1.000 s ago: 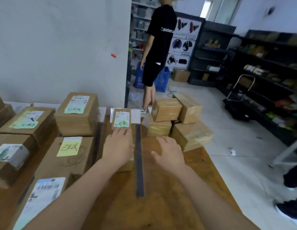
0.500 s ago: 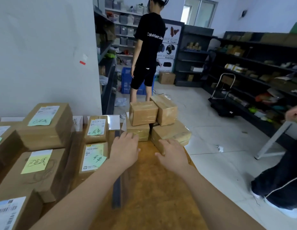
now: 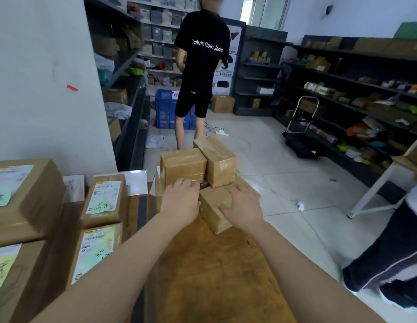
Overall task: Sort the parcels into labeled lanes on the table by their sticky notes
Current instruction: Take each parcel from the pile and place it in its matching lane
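Several unsorted brown parcels are stacked past the far end of the wooden table [image 3: 214, 276]. Two sit on top, a left parcel [image 3: 183, 165] and a right parcel [image 3: 220, 159]. My left hand [image 3: 180, 199] reaches forward with its fingertips at the lower front edge of the left top parcel. A lower parcel [image 3: 214, 220] has my right hand [image 3: 243, 206] lying on its top, fingers spread. Neither hand visibly grips anything. On the left, sorted parcels lie in lanes: one with a green note [image 3: 104, 199], one behind it nearer me [image 3: 95, 250], and a large one [image 3: 27, 197].
A black tape strip [image 3: 142, 210] divides the lanes. A person in a black T-shirt [image 3: 202, 66] stands beyond the stack by a blue crate [image 3: 165, 110]. A folding trolley [image 3: 300, 127] and dark shelves stand at the right. Another person [image 3: 389, 252] is close at the right.
My view has swung right and forward, off the sorted lanes. Both hands left the table top and reached out to the stack at its far end; the right one now lies on a lower parcel.
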`<state>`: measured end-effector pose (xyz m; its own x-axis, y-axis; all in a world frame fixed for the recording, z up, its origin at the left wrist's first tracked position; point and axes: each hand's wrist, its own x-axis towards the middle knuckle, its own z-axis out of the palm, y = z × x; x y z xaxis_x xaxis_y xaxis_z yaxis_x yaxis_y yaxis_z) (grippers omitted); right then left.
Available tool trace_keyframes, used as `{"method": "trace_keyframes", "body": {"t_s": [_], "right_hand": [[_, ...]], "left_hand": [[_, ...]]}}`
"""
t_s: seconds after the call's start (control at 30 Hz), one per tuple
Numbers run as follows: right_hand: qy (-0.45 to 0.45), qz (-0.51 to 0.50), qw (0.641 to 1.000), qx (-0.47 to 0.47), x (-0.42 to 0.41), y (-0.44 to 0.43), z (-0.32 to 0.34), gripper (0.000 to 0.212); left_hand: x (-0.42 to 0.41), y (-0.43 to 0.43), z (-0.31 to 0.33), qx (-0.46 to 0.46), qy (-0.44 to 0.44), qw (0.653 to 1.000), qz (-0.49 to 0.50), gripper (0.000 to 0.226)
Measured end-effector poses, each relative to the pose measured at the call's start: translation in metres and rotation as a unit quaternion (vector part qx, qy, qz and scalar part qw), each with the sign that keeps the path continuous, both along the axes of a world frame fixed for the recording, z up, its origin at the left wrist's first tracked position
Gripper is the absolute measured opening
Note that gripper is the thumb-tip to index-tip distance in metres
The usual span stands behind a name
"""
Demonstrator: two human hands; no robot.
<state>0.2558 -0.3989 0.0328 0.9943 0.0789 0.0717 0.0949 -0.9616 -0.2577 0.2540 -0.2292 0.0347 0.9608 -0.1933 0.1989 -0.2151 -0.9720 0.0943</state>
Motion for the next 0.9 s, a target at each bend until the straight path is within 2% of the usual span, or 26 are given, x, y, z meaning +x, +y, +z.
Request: {"method": "trace_keyframes", "body": {"t_s": [0.2,0.43,0.53,0.63,0.77,0.8,0.9], "right_hand": [[0.002,0.009,1.0,0.012,0.052,-0.017,0.005,0.068],[0.004,0.021,0.996,0.083,0.117,-0.038,0.005,0.067],[0.041,0.014,0.991,0.129,0.141,-0.045,0.005,0.073],[0.073,0.011,0.979,0.189,0.161,-0.051,0.001,0.073],[0.118,0.01,0.944,0.309,0.174,-0.053,-0.004,0.035],[0.116,0.001,0.936,0.333,0.176,-0.053,-0.007,0.032],[0.114,-0.019,0.906,0.407,0.18,-0.057,-0.014,0.055]], "left_hand": [[0.043,-0.031,-0.002,-0.008,0.026,0.999,0.017,0.041],[0.091,-0.065,-0.011,-0.041,0.076,0.994,0.068,0.06],[0.108,-0.077,-0.015,-0.079,0.092,0.989,0.089,0.068],[0.123,-0.086,-0.023,-0.156,0.116,0.974,0.116,0.068],[0.133,-0.094,-0.031,-0.321,0.161,0.917,0.175,0.071],[0.134,-0.095,-0.031,-0.355,0.159,0.902,0.185,0.072],[0.131,-0.101,-0.026,-0.419,0.125,0.881,0.183,0.074]]}}
